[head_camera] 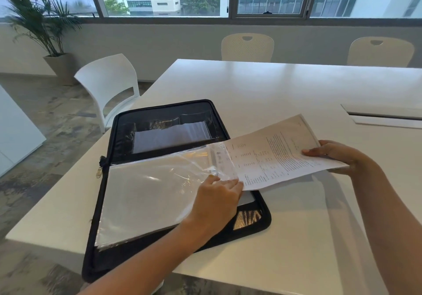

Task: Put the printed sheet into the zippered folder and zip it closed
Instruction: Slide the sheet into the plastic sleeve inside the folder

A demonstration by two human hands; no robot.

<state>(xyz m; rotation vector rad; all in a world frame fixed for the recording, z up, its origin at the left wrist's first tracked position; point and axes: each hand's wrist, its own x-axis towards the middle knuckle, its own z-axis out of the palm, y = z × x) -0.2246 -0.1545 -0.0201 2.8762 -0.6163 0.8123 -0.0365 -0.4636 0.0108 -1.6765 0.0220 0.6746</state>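
Taking the folder (159, 180) as my reference, it lies open flat on the near corner of the white table (285, 84), its near edge hanging slightly over the table's rim, and the zip is entirely undone, its metal pull (98, 172) dangling at the spine on the folder's left side. So I judge I am partway through the first step: the printed sheet (274, 155) has only its leading edge inside the mouth of the clear plastic sleeve (148, 192) on the folder's near half, and most of the page still sticks out past the folder's right edge. Sliding it fully in, closing the cover and zipping all remain. My left hand (217, 200) reaches across the folder's near half, fingers curled, pinching the sleeve's opening up. My right hand (338, 155), out beyond the folder's right side, pinches the sheet's far end, thumb on top, feeding it leftward.
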